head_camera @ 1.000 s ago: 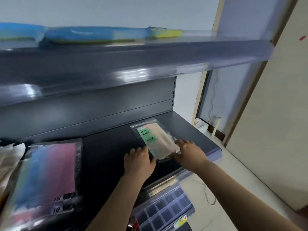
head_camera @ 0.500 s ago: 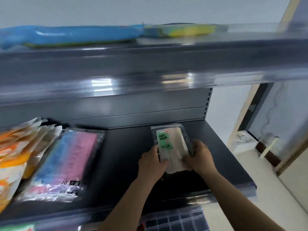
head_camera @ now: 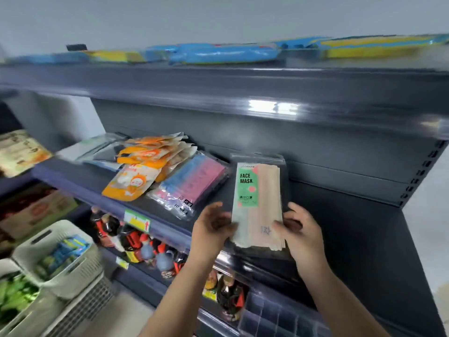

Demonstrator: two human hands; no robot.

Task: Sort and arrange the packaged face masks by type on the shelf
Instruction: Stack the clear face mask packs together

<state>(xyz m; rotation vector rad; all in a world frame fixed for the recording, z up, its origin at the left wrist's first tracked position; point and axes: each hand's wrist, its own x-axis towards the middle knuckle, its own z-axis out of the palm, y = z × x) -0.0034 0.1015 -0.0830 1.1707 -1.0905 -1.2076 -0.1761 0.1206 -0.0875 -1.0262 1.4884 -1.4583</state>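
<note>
Middle shelf (head_camera: 364,234), dark grey metal: holds three kinds of mask packs, listed right to left.

Item 1: clear pack of beige masks (head_camera: 258,203) with a green "FACE MASK" label, long side running front to back, near end at the shelf's front edge. The left hand (head_camera: 213,227) holds its near left corner, thumb on top, fingers curled at the edge. The right hand (head_camera: 300,229) holds its near right corner the same way; each grip is clamped on the pack.

Item 2: clear packs of blue and pink masks (head_camera: 194,186), stacked, just left of item 1 and apart from it.

Item 3: orange pouches (head_camera: 143,166), fanned in a loose heap, touching item 2 on its left.

Top shelf: blue and yellow packets (head_camera: 223,53), lying flat, blurred.

Lower shelf: bottles (head_camera: 136,242) in a row.

Floor, left: white baskets (head_camera: 56,259) stacked, with blue and green packets inside.
</note>
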